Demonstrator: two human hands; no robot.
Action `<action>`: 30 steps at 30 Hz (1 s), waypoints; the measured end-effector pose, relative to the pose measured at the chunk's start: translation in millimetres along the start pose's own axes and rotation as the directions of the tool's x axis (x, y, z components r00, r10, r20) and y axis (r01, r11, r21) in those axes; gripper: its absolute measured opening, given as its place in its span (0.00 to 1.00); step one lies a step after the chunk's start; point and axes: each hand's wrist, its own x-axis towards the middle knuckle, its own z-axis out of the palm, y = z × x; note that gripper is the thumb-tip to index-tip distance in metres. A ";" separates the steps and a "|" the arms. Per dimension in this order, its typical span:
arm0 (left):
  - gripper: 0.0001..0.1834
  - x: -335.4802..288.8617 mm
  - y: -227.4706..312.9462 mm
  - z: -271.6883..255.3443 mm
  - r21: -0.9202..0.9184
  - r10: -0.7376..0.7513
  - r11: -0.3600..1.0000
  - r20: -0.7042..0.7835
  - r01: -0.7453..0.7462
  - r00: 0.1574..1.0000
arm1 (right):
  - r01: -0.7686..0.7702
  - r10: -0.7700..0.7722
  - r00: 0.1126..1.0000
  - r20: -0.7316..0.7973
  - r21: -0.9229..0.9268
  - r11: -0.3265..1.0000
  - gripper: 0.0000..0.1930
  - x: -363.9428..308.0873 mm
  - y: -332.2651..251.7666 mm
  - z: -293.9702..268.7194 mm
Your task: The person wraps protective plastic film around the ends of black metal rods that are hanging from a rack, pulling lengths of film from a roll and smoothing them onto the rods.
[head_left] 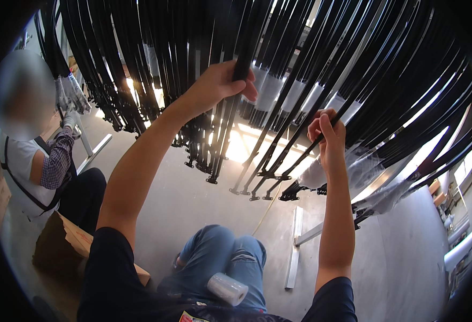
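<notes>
Dense rows of long black metal tubes (101,53) are hanging across the whole upper part of the view, many of them ending below in small bracket-like feet. Within these rows, a thick black tube (243,58) is running down through the grasp of the left hand (221,85), whose thumb is pressing on the near side while its fingers are curling around the other. Lower and to the right, a thin black tube (302,155) is slanting through the right hand (330,131), whose bent fingers and thumb are closing around it; its lower part is reaching down and leftward from that hand. Clear plastic wrap (271,94) is covering sections of several tubes between and behind the two hands.

Below, the grey floor (166,198) is spreading out, with bright light showing behind the tubes. At the left, a co-worker (29,166) is sitting and raising a gloved hand (70,119) to other wrapped tubes. A cardboard box (77,236) is standing open near the co-worker, and a pale metal stand foot (294,252) is resting on the floor at right. A roll of clear film (228,288) is lying on the wearer's jeans.
</notes>
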 end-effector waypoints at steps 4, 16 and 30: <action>0.06 -3.0 -1.2 -1.8 0.000 0.007 1.000 0.004 -0.007 1.000 | 0.015 -0.014 0.999 0.041 -0.034 0.999 0.15 -1.7 -0.9 1.6; 0.08 -8.0 -6.0 1.9 -0.088 -0.006 0.996 0.009 0.006 1.000 | -0.033 0.030 0.998 0.057 0.051 0.998 0.15 -8.5 -2.1 -0.5; 0.18 20.8 -17.9 84.6 0.350 0.285 0.905 -0.078 -0.242 0.955 | -0.102 0.112 0.993 -0.048 0.179 0.979 0.15 0.1 -9.1 33.2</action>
